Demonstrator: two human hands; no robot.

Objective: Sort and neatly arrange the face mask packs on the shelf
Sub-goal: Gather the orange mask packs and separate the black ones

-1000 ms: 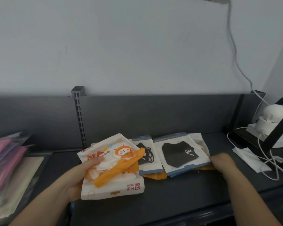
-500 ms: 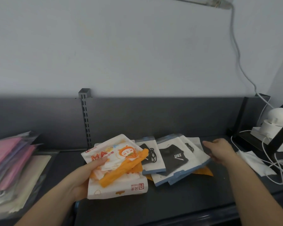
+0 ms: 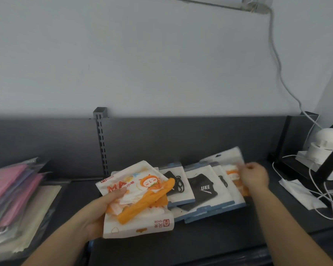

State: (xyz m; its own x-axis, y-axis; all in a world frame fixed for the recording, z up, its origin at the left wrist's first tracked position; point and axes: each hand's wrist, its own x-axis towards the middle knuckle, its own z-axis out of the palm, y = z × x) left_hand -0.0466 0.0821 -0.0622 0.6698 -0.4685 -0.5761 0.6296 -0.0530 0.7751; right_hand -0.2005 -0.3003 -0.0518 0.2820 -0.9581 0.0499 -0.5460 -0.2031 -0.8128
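A dark grey shelf (image 3: 200,244) is seen from above. It is backed by a low panel (image 3: 181,135) of the same colour, and above that by a plain pale wall (image 3: 142,64). A slotted post (image 3: 101,143) is fixed against the panel, left of centre. A white cable (image 3: 277,60) is hung down the wall to the shelf's right end. There a round white device (image 3: 327,143) is set on a black stand (image 3: 290,167), and a flat white sheet (image 3: 300,192) is laid just in front of it (whether paper or a mask cannot be told). At the shelf's left end a stack (image 3: 12,189) of pink and pale packs is piled.

Near the middle of the shelf, towards the back, a row of black-mask packs (image 3: 202,187) is spread flat. They are overlapped like tiles, with their blue edges turned to the front edge. A cartoon pack (image 3: 138,198), white with orange print, is gripped by the left hand (image 3: 98,212) above the shelf, and the row's left end is covered by it in the view. The thumb is pressed on its face and the rest of the hand is closed under it. At the row's right end a raised pack (image 3: 227,160), white with orange inside, is pinched at its right edge by the right hand (image 3: 255,175), whose fingers are curled. This pack is tilted up off the row and is blurred, so its print cannot be read.
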